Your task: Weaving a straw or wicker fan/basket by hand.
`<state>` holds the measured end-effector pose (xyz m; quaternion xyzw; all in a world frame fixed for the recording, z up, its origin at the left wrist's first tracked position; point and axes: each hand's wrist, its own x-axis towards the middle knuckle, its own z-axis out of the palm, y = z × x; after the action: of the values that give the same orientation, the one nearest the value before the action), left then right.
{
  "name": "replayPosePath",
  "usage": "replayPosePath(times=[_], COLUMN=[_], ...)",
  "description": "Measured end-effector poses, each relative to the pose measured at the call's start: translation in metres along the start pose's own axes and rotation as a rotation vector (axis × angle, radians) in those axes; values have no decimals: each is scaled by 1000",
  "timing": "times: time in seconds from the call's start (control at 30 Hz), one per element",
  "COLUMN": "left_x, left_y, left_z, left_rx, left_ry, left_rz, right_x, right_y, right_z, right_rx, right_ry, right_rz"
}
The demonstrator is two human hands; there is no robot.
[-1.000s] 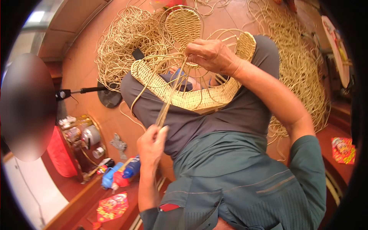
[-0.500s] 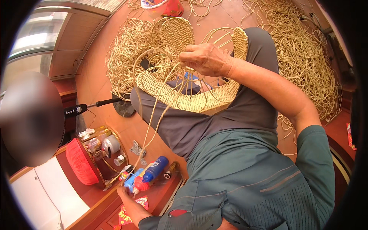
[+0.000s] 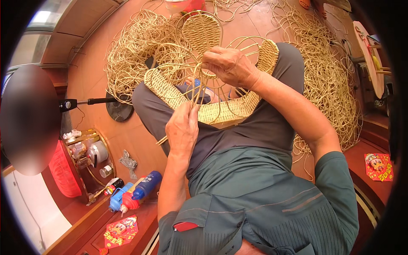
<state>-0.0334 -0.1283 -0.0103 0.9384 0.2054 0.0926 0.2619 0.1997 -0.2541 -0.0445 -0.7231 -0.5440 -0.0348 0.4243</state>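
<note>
Across my lap rests a half-woven straw-coloured piece, its curved woven band [image 3: 227, 111] spanning both thighs. An oval woven panel [image 3: 203, 34] stands at its far side, and bare looped strands arch between the two. My right hand [image 3: 233, 66] is closed in a pinch on strands at the middle, just below the panel. Nearer to me, my left hand [image 3: 183, 127] pinches straw-coloured cords [image 3: 196, 87] that run up toward the right fingers. A cord end sticks out to the left of the left hand. The exact crossing of the cords under my right fingers is hidden.
Heaps of loose cord lie on the floor at the left [image 3: 127, 55] and right [image 3: 323, 85]. A fan [image 3: 32, 119] on a pole stands at left. Blue and red bottles [image 3: 146, 185] sit lower left, beside a round rack [image 3: 91, 148] of jars. A red bucket [image 3: 191, 6] is at the top.
My left hand has come from the far lower left, near the bottles, up to the woven piece. The long cords stretched out there are now gathered close. My right hand stays at the middle.
</note>
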Motion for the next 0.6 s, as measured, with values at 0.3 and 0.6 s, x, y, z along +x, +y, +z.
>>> replayPosePath(times=[0.3, 0.6], left_x=[-114, -245], left_y=[-169, -378], left_z=[-128, -367], left_rx=[383, 1160], left_ry=[167, 233], left_rz=[-510, -1172], right_x=[-10, -6], right_y=[8, 0], right_z=[-6, -6], right_rx=[-27, 31], right_ry=[52, 61], right_rz=[-20, 10])
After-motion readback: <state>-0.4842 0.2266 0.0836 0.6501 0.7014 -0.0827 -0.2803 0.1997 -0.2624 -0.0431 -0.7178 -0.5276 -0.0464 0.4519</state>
